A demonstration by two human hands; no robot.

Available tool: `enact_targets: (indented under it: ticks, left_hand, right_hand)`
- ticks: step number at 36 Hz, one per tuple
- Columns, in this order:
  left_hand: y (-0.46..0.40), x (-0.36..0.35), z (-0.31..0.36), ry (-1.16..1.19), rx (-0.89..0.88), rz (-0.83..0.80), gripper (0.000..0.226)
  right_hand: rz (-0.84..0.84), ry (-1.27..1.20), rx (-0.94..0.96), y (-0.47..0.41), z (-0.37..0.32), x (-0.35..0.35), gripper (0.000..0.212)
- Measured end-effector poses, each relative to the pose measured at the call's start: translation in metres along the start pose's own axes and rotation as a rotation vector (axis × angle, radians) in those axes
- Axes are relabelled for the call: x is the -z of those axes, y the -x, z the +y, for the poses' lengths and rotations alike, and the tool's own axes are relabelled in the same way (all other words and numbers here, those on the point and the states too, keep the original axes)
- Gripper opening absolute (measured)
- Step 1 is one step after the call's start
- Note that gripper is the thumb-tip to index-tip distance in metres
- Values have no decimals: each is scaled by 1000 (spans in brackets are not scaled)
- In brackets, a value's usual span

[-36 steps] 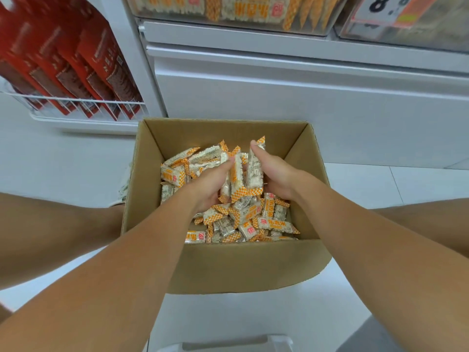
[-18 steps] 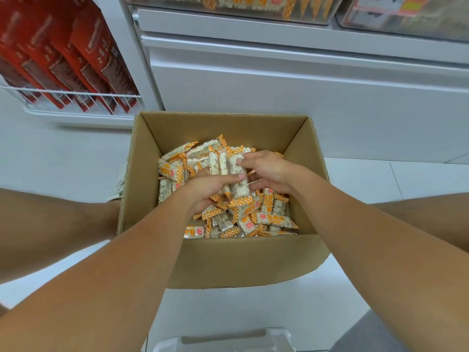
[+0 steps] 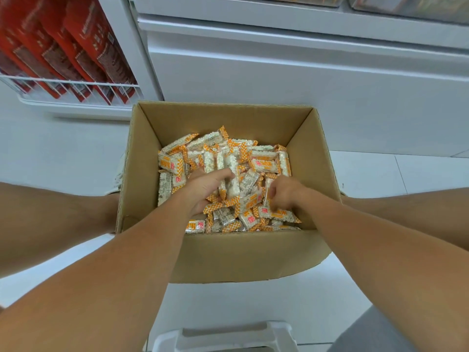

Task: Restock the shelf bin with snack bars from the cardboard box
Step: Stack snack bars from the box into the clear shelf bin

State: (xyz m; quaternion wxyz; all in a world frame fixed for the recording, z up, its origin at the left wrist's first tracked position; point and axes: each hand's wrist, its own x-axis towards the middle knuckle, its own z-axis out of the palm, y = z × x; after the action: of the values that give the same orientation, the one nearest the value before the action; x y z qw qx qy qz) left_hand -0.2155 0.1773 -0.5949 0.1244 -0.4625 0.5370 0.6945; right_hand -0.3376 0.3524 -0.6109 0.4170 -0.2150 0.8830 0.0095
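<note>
Nearest, at the bottom edge, sits a white plastic stool (image 3: pixel 225 336), and both forearms reach forward over it into the open cardboard box (image 3: pixel 243 255) on the pale floor. Inside the box, the left hand (image 3: pixel 205 190) curls around a small upright bundle of snack bars (image 3: pixel 264 165), thumb laid across their fronts. Just to its right, the right hand (image 3: pixel 284 193) digs into the loose heap with its fingers bent down among the wrappers; whether they have actually pinched a bar I cannot tell. The orange-and-white bars fill the box's floor in a jumble, reaching back toward the far wall.

This looks like the gathering step: a handful is being collected and nothing is yet on its way out. The next move likely calls for the right hand to add a few bars to the bundle, then both hands to lift it and carry it up.

Beyond the box stands the white shelf unit (image 3: pixel 304 72), with the shelf bin (image 3: pixel 291 0) barely showing at the top edge. Far left, red packets (image 3: pixel 83 52) lean in a wire rack (image 3: pixel 71 90).
</note>
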Motion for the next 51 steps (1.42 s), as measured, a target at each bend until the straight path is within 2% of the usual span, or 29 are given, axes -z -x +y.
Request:
enact_targets:
  ticks: [2, 6, 9, 11, 15, 18, 20, 22, 25, 28, 30, 33, 34, 36, 38, 40, 42, 45, 47, 49, 51]
  left_hand:
    - [-1, 1, 1, 36, -2, 5, 118]
    - [8, -1, 11, 127, 12, -13, 99]
    - [9, -1, 11, 122, 17, 5, 111]
    - [5, 1, 9, 115, 13, 21, 110]
    - [18, -2, 17, 101, 23, 7, 75]
    - [15, -1, 19, 85, 13, 9, 80]
    - [23, -5, 29, 102, -14, 13, 73]
    - [35, -10, 43, 131, -57, 4, 63]
    - [51, -15, 67, 130, -144, -18, 75]
    - [75, -10, 96, 127, -235, -94, 68]
    - [89, -2, 114, 55, -290, -151, 74]
    - [104, 7, 146, -25, -376, -232, 50]
    - [114, 7, 158, -38, -378, -266, 52]
    - [125, 11, 184, -92, -405, -294, 73]
    - [136, 16, 210, -204, -416, -346, 88]
    - [151, 21, 234, -310, -449, -484, 70]
    - [171, 23, 256, -342, -485, -606, 56]
    - [189, 24, 283, -412, -478, -694, 55]
    - [191, 25, 295, -444, -445, -674, 64]
    - [186, 26, 303, -377, -448, -685, 57]
    - [184, 27, 312, -208, -445, -719, 57]
  right_hand:
    - [-95, 185, -11, 0, 7, -15, 46]
    - [-133, 250, 7, -2, 9, -28, 42]
    - [-183, 262, 24, -3, 4, -27, 37]
    - [-220, 213, 6, -6, 8, -22, 32]
    - [-223, -149, -118, 2, 16, 16, 21]
    - [-171, -555, -76, 21, 1, 58, 15]
    - [-106, -753, 3, 35, -16, 81, 11]
    - [-31, -846, 73, 48, -33, 95, 15]
    - [12, -892, 161, 72, -57, 110, 22]
    - [65, -1036, 221, 98, -68, 132, 27]
    - [62, -1099, 299, 114, -69, 152, 23]
    - [26, -1039, 402, 137, -71, 186, 31]
    - [48, -961, 427, 145, -73, 198, 35]
    - [141, -762, 483, 158, -76, 223, 44]
    - [281, -616, 562, 169, -78, 246, 70]
    - [357, -525, 696, 179, -80, 265, 109]
    - [329, -458, 842, 189, -82, 281, 123]
    - [310, -331, 948, 202, -87, 299, 113]
    - [335, -272, 957, 207, -91, 309, 97]
    - [336, -316, 968, 204, -93, 317, 84]
    - [302, -436, 989, 194, -93, 325, 75]
